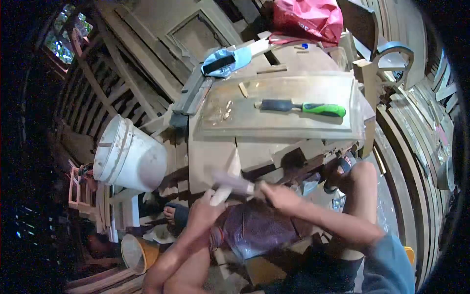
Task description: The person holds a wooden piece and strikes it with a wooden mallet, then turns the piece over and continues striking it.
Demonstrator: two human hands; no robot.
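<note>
My left hand (206, 209) is closed around the lower end of a pale, pointed piece of wood (234, 165), which slants up and away from me. My right hand (280, 197) grips the handle of a broad-bladed tool (234, 183), probably a chisel or knife. Motion blurs its blade, which lies across the wood just above my left hand; whether it touches cannot be told. Beyond my hands, a chisel with a green and black handle (323, 109) rests on a pale board (274, 125). Small wood chips (226, 112) lie at the board's left.
A white bucket (139, 159) stands at the left, with a yellowish bucket (137, 252) below it. A light-blue cap (226, 62) and a pink plastic bag (308, 22) lie at the back. Dark plastic sheeting (259, 228) is between my legs. Stacked planks (404, 161) line the right side.
</note>
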